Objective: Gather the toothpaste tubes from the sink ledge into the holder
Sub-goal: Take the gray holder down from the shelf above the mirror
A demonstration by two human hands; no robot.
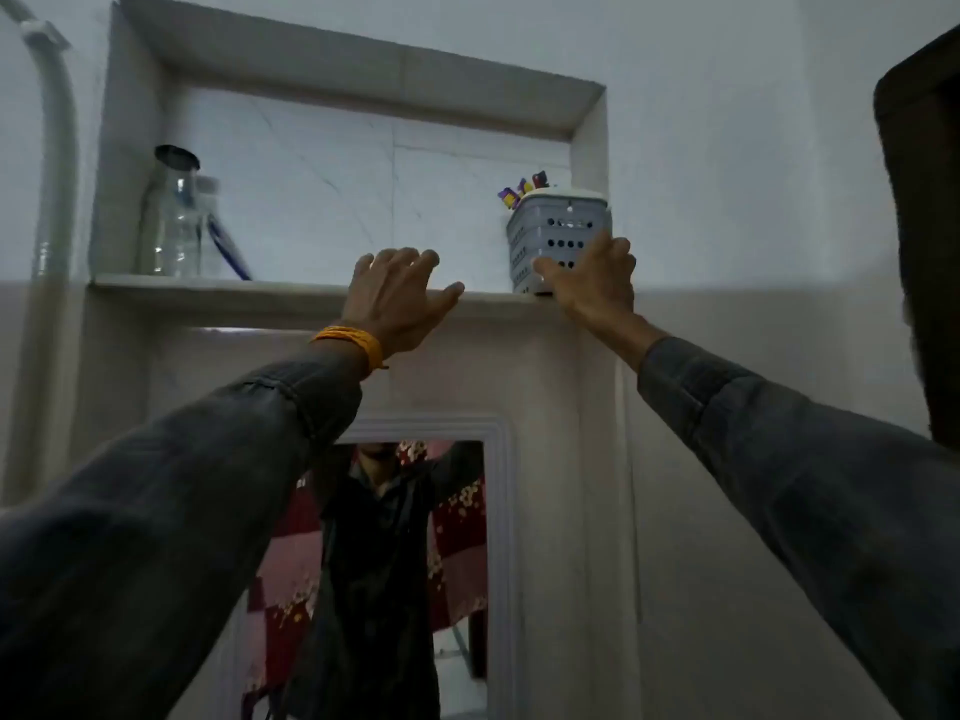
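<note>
A grey perforated holder (558, 236) stands at the right end of a recessed wall shelf (260, 288). Colourful tube ends (522, 188) in purple, yellow and red stick out of its top on the left side. My right hand (597, 283) is wrapped around the holder's lower right side, thumb across its front. My left hand (397, 298) rests on the shelf's front edge to the left of the holder, fingers spread and holding nothing. An orange band circles my left wrist.
A clear bottle with a dark cap (174, 215) and a blue-handled item (228, 249) stand at the shelf's left end. A white pipe (54, 163) runs down the left wall. A mirror (395, 574) below reflects a person. A dark frame (922, 226) edges the right.
</note>
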